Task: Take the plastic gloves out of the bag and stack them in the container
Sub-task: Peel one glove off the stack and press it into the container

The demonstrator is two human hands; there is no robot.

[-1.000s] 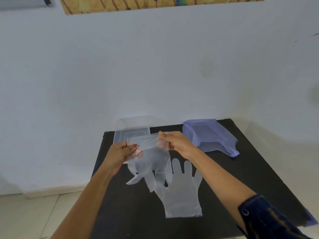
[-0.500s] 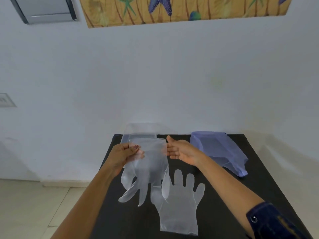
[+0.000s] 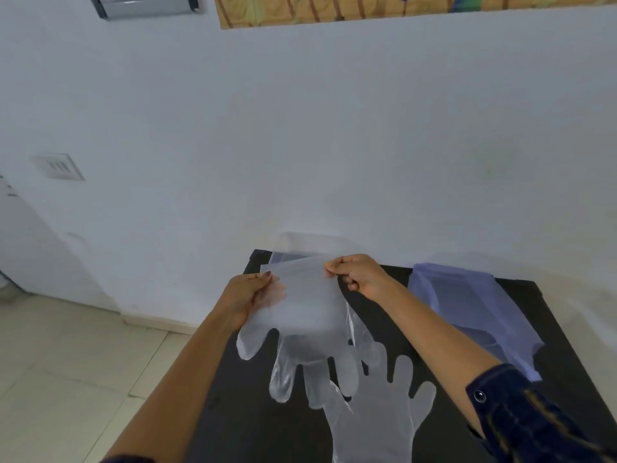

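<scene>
A clear plastic glove (image 3: 309,315) hangs above the black table (image 3: 574,372), fingers pointing down. My left hand (image 3: 248,294) pinches the left corner of its cuff, and my right hand (image 3: 359,275) pinches the right corner. A second clear glove (image 3: 374,416) lies flat on the table below, fingers pointing away from me. The clear container (image 3: 310,243) stands at the table's far left corner, mostly hidden behind the held glove. A pale purple bag (image 3: 474,309) lies at the far right of the table.
A white wall (image 3: 300,145) rises directly behind the table. The table's left edge drops off to a tiled floor (image 3: 66,379). My right forearm, in a dark denim sleeve (image 3: 534,419), crosses the table's right half.
My right hand, open half a second ago, has closed again on the cuff's right corner. The glove is held spread a little higher. The camera has tilted, shifting the scene.
</scene>
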